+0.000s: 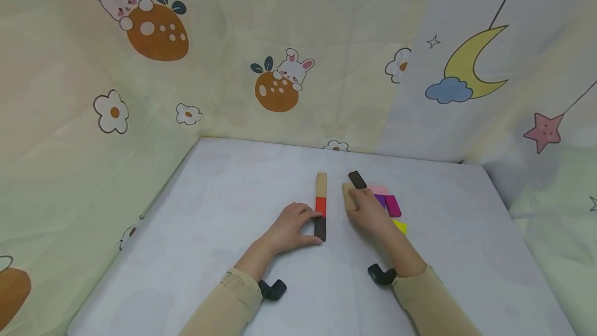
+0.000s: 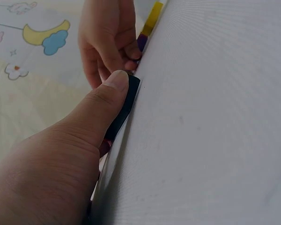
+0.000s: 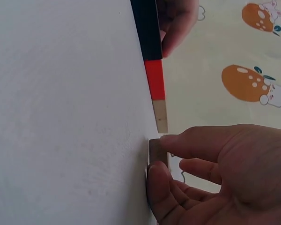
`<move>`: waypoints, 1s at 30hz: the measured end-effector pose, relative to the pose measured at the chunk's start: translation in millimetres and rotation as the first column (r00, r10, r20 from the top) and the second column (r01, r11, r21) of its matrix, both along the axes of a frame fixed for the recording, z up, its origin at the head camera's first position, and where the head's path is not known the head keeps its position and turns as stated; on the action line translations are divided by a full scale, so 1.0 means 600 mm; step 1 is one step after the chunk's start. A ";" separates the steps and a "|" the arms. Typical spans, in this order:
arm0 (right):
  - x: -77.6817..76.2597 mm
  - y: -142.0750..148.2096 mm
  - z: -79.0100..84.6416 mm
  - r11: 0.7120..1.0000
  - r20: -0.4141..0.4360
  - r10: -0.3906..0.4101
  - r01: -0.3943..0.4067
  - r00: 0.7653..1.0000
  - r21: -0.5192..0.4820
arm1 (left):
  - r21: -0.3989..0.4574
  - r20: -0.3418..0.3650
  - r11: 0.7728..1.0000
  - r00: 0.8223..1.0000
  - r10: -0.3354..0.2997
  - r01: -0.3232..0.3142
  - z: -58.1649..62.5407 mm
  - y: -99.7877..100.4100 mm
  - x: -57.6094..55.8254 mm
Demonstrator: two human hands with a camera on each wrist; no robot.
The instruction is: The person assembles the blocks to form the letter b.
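A straight row on the white table has a tan block at the far end, a red block in the middle and a black block nearest me. My left hand holds that black block between thumb and forefinger, the thumb at its near end. To the right of the row, my right hand pinches a second tan block by its edges. Just beyond those fingers lies another black block.
Beside and partly under the right hand are a pink block, a purple block, a magenta block and a yellow block. The white table meets printed cloth walls at the back and sides.
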State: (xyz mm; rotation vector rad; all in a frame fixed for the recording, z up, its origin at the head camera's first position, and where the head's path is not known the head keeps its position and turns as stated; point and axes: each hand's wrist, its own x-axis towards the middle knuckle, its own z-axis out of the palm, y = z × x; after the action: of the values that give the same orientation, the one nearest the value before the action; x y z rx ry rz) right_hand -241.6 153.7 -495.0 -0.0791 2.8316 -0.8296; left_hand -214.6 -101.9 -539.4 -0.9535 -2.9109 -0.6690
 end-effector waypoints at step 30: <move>-0.071 0.027 0.006 0.963 0.086 0.266 -0.268 0.960 0.018 | -0.002 -0.028 1.000 1.000 0.005 -0.005 -0.006 0.001 -0.001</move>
State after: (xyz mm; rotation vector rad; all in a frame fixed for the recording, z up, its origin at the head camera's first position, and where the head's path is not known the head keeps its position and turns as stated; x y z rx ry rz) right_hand -284.5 169.6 -491.2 -0.4035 2.6743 -0.7129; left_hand -215.4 -101.0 -543.2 -0.9476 -2.8898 -0.6473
